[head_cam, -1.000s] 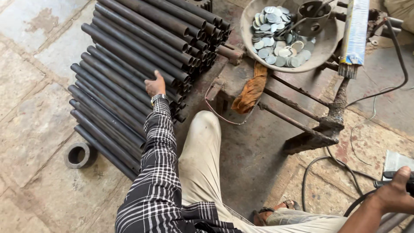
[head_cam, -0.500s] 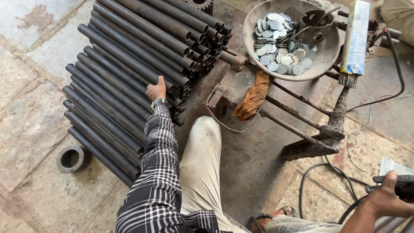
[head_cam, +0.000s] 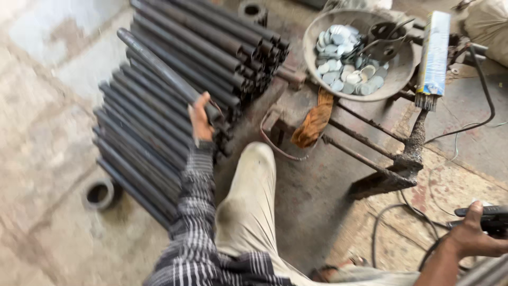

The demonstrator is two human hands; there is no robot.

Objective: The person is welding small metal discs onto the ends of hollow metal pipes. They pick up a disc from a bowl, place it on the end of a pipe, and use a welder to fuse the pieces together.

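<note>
Dark steel pipes [head_cam: 174, 106] lay stacked in a big pile on the floor, all pointing the same way, from far left down toward the near right. The left hand [head_cam: 200, 117] was at the near ends of the pile. Its fingers [head_cam: 203, 103] were curled around the end of one pipe [head_cam: 159, 69], which sat a little higher than the others and crossed over them at a slant. So the long pipe ran up and away to the left from the fingers, and the hand had it by its near end. The picture was blurry there, so the grip may have been loose or tight; that could not be told for sure.

The right hand [head_cam: 471, 233] was far off, low on the right side, well apart from the pile. Its fingers were closed around a dark handle [head_cam: 489, 217] with a cable [head_cam: 397, 222] near it. The left hand was much nearer to the pipes.

Beside the pile stood a rusty metal stand [head_cam: 391, 164] with an orange rag [head_cam: 315, 119], and a round pan [head_cam: 402, 71] held flat metal discs [head_cam: 338, 58].
</note>
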